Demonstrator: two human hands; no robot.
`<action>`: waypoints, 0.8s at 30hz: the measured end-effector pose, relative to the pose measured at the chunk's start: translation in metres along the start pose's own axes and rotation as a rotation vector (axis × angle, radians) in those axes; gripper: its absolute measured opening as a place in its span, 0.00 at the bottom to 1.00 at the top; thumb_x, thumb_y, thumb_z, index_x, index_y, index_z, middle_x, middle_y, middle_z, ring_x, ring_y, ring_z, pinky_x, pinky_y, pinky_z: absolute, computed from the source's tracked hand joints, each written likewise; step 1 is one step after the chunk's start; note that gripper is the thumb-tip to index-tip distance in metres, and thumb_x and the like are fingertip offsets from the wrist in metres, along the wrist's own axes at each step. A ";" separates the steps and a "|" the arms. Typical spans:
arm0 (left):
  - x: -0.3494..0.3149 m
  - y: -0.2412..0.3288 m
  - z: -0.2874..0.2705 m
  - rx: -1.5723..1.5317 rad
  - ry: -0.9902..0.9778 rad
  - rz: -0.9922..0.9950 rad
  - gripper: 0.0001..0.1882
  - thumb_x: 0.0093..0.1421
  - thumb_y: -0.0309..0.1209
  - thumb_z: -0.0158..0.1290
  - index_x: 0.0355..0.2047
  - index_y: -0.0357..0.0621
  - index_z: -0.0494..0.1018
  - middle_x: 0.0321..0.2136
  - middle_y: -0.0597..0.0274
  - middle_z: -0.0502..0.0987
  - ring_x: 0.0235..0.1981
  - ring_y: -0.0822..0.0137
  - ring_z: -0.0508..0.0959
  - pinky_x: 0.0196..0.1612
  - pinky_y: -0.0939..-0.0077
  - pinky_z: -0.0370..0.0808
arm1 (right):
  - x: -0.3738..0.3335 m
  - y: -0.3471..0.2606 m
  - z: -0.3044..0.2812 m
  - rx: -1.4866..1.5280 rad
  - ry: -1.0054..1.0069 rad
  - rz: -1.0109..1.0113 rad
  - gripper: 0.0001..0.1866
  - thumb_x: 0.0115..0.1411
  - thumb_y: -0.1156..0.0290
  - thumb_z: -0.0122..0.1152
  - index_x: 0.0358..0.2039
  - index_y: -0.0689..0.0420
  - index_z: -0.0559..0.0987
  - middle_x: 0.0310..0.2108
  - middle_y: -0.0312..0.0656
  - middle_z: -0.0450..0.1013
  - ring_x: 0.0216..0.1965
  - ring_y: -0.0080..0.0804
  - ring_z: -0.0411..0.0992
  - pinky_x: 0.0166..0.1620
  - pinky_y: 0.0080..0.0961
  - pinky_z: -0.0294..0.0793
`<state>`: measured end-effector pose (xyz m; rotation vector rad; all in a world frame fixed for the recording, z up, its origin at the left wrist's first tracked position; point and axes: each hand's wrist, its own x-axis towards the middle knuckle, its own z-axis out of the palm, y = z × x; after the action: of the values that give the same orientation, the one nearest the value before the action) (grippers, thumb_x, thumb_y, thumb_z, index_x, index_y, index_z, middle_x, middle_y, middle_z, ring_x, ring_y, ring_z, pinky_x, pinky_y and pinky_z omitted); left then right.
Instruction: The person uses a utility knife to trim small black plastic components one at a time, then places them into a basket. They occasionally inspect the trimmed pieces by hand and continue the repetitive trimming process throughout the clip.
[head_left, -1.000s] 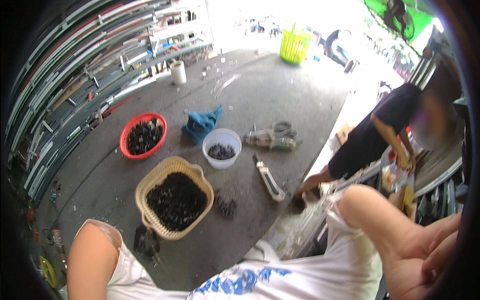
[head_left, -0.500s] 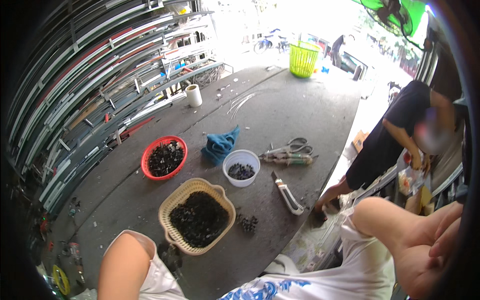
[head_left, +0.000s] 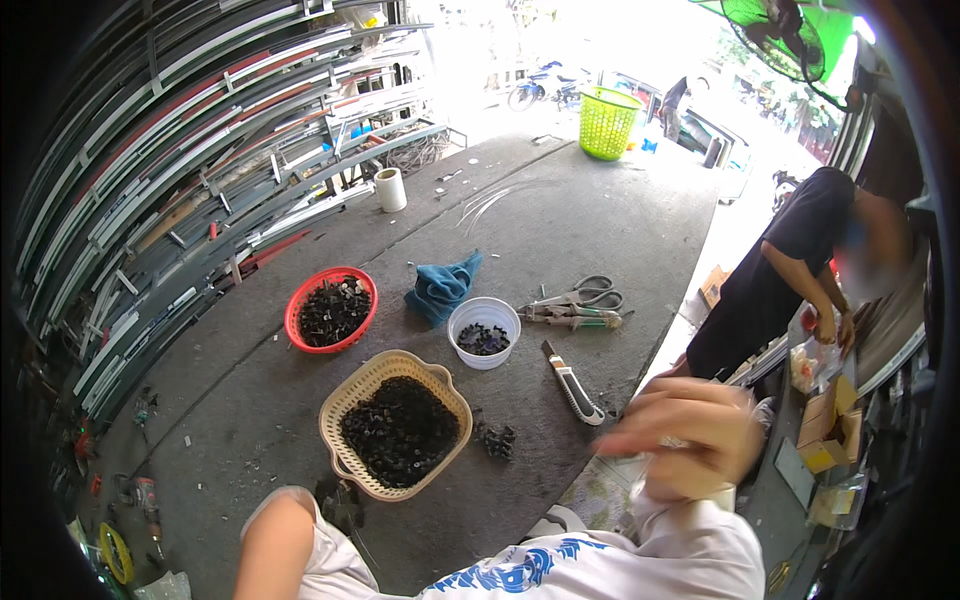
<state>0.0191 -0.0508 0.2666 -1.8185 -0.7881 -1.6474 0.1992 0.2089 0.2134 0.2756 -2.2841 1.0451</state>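
My right hand (head_left: 695, 435), smeared by motion, hangs over the table's right edge, a little right of a utility knife (head_left: 574, 385). Its fingers look curled, but the blur hides whether anything is in them. Of my left arm only a bare stretch and a white sleeve show at the lower edge; the hand is out of view. A beige basket (head_left: 335, 440) holds many small black parts. Behind it stand a red basket (head_left: 291, 318) of dark pieces and a white plastic tub (head_left: 484, 358) with a few small dark parts. Small black pieces (head_left: 496, 441) lie beside the beige basket.
Scissors (head_left: 597, 292) and pliers (head_left: 575, 317) lie right of the tub, a blue cloth (head_left: 443, 287) behind it. Farther back are a white roll (head_left: 390, 190) and a green basket (head_left: 608, 125). Another person (head_left: 790, 270) bends at the right, near a cardboard box (head_left: 828, 430). Metal profiles (head_left: 180, 150) fill the left.
My right hand has swung in from the far right toward the table edge. My left arm has shifted slightly right. The baskets, tub and tools stay where they were.
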 end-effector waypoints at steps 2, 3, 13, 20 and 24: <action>-0.037 -0.013 -0.004 0.041 0.031 -0.269 0.12 0.65 0.33 0.52 0.43 0.37 0.73 0.44 0.52 0.78 0.45 0.59 0.77 0.50 0.63 0.73 | -0.011 0.055 0.047 0.430 -0.153 0.505 0.12 0.66 0.67 0.60 0.45 0.61 0.81 0.25 0.32 0.73 0.21 0.19 0.66 0.22 0.19 0.63; -0.061 -0.025 -0.003 0.048 0.062 -0.430 0.12 0.65 0.33 0.52 0.43 0.37 0.73 0.44 0.52 0.78 0.45 0.59 0.77 0.50 0.63 0.73 | -0.016 0.086 0.078 0.729 -0.110 0.647 0.15 0.70 0.68 0.54 0.51 0.63 0.76 0.29 0.33 0.71 0.25 0.19 0.67 0.27 0.19 0.65; -0.265 -0.113 0.014 0.755 -0.925 -1.061 0.09 0.57 0.30 0.61 0.38 0.43 0.80 0.38 0.58 0.77 0.41 0.56 0.78 0.45 0.62 0.76 | -0.081 0.167 0.147 1.160 0.343 0.724 0.13 0.72 0.76 0.44 0.51 0.69 0.71 0.48 0.57 0.75 0.54 0.52 0.75 0.55 0.38 0.79; -0.266 -0.112 0.017 0.857 -1.047 -0.915 0.09 0.49 0.31 0.66 0.30 0.43 0.82 0.29 0.59 0.79 0.37 0.58 0.79 0.43 0.63 0.75 | -0.079 0.153 0.140 0.852 0.188 0.812 0.13 0.66 0.65 0.62 0.44 0.63 0.82 0.27 0.39 0.79 0.28 0.24 0.79 0.30 0.18 0.79; -0.261 -0.109 0.014 0.820 -0.905 -1.039 0.07 0.49 0.31 0.65 0.24 0.40 0.82 0.27 0.56 0.80 0.35 0.55 0.79 0.42 0.62 0.76 | -0.077 0.142 0.150 0.797 0.211 0.798 0.16 0.66 0.67 0.61 0.50 0.63 0.81 0.23 0.34 0.76 0.20 0.16 0.69 0.25 0.16 0.69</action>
<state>-0.0716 0.0185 0.0071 -1.4763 -2.6340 -0.5340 0.1349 0.1875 0.0035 -0.4689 -1.6759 2.2396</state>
